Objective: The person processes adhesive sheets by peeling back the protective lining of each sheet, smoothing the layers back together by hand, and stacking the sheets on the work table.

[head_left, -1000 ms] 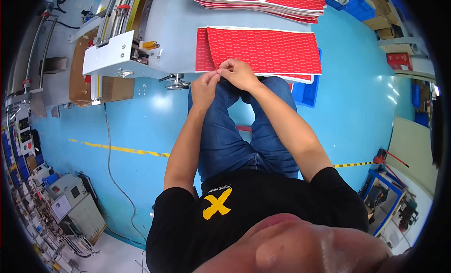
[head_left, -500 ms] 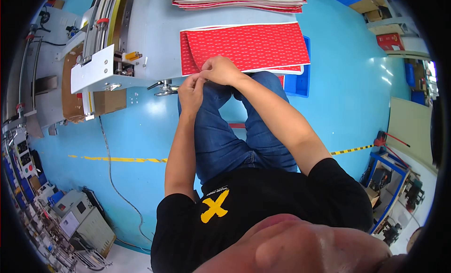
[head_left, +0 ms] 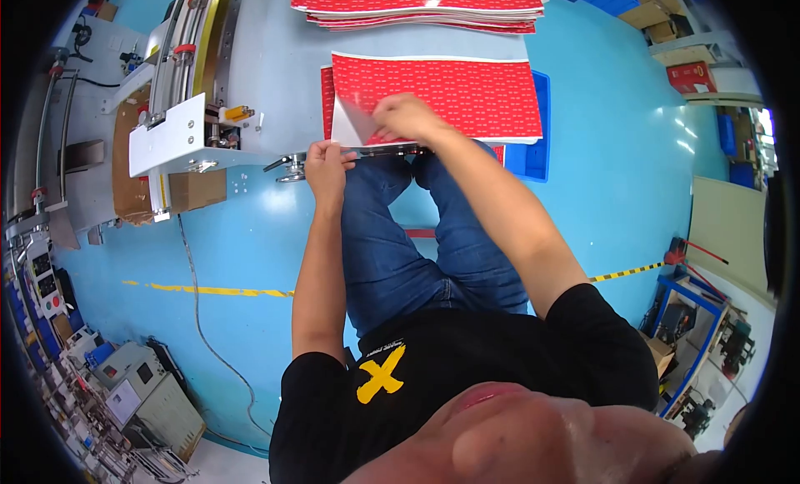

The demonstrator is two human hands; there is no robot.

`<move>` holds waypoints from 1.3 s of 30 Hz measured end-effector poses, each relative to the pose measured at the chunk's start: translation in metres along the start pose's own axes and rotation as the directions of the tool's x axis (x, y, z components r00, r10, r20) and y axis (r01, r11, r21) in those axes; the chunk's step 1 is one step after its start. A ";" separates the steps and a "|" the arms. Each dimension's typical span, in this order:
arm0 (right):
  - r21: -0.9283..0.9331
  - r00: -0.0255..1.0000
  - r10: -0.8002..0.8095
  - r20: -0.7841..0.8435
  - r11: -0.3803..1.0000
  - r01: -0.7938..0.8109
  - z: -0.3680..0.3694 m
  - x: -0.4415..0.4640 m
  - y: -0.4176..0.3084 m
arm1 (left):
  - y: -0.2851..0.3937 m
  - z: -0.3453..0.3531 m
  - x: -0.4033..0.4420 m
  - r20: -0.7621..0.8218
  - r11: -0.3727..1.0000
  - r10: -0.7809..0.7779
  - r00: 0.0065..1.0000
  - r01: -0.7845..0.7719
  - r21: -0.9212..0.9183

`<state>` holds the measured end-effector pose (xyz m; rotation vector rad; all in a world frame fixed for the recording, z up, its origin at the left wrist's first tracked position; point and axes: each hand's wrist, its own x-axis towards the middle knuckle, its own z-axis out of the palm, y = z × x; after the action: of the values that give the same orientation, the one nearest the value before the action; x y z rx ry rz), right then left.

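Observation:
A red sheet with rows of small white marks (head_left: 450,92) lies on the grey work table, a second red edge (head_left: 327,101) showing under its left side. Its near left corner is folded up, and a white surface (head_left: 346,127) shows there. Fingers pinched, my left hand (head_left: 327,161) holds the near left corner of the white layer at the table edge. My right hand (head_left: 408,119), a little blurred, has its fingers closed on the lifted red corner.
A stack of red sheets (head_left: 417,17) lies farther back on the table (head_left: 271,76). To the left stands a machine with rollers and a white end plate (head_left: 171,138). A blue crate (head_left: 533,163) sits at the right, below table level.
My hands were together at the near left corner; now they are apart. The right hand has moved right with the red corner, and the white layer has come into view.

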<state>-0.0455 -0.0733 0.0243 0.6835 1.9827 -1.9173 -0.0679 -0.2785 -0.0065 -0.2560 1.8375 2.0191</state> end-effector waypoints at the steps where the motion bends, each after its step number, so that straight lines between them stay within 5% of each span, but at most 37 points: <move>1: 0.058 0.999 0.019 -0.047 0.998 -0.017 -0.016 -0.006 0.000 | 0.003 -0.001 0.002 -0.024 1.000 -0.023 0.999 0.023 0.000; 8: 0.300 0.872 0.194 -0.450 0.952 -0.057 -0.181 -0.093 0.054 | 0.006 -0.013 0.007 -0.113 0.992 -0.115 0.987 0.119 0.028; 13: 0.335 0.845 0.232 -0.482 0.940 -0.067 -0.217 -0.121 0.070 | 0.008 -0.009 0.014 -0.109 0.988 -0.088 0.990 0.100 0.115; 15: 0.343 0.867 0.227 -0.443 0.937 -0.070 -0.211 -0.119 0.065 | 0.014 -0.010 0.013 -0.110 0.974 -0.083 0.990 0.104 0.203; 18: 0.371 0.918 0.165 -0.359 0.928 -0.021 -0.199 -0.116 0.058 | 0.007 -0.007 -0.002 -0.105 0.709 0.451 0.886 -0.284 0.646; 20: 0.419 0.952 0.105 -0.287 0.908 0.027 -0.183 -0.109 0.055 | 0.021 0.028 -0.037 0.190 0.604 0.468 0.863 -0.469 0.645; 21: 0.449 0.966 0.068 -0.248 0.892 0.052 -0.174 -0.103 0.051 | 0.027 0.050 -0.056 0.382 0.569 0.356 0.853 -0.522 0.636; 22: 0.479 0.977 0.034 -0.209 0.875 0.072 -0.163 -0.097 0.048 | 0.025 0.068 -0.064 0.597 0.641 0.152 0.788 -0.538 0.548; 24: 0.457 0.994 -0.036 -0.100 0.886 0.078 -0.144 -0.084 0.038 | 0.006 0.108 -0.070 0.759 0.600 0.251 0.601 -0.712 0.366; 27: 0.331 0.987 -0.150 0.059 0.935 0.123 -0.111 -0.068 0.015 | -0.026 0.149 -0.057 0.739 0.299 0.353 0.574 -0.817 0.493; 32: -0.237 0.880 -0.060 0.471 0.952 0.192 -0.106 -0.047 -0.016 | -0.011 0.156 -0.054 0.749 0.325 0.131 0.650 -0.742 0.587; 34: -0.224 0.866 -0.182 0.465 0.923 0.314 -0.106 -0.044 -0.013 | -0.003 0.156 -0.054 0.745 0.335 0.061 0.664 -0.717 0.612; 36: -0.257 0.849 -0.296 0.437 0.864 0.433 -0.107 -0.039 -0.001 | -0.010 0.157 -0.050 0.721 0.280 0.197 0.664 -0.743 0.608; 39: -0.076 0.928 -0.256 0.271 0.955 0.286 -0.115 -0.033 0.009 | -0.019 0.157 -0.039 0.715 0.167 0.349 0.606 -0.791 0.589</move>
<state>-0.0003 0.0367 0.0415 0.1217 2.0821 -1.9057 -0.0052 -0.1297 0.0103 1.3538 2.5731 0.8742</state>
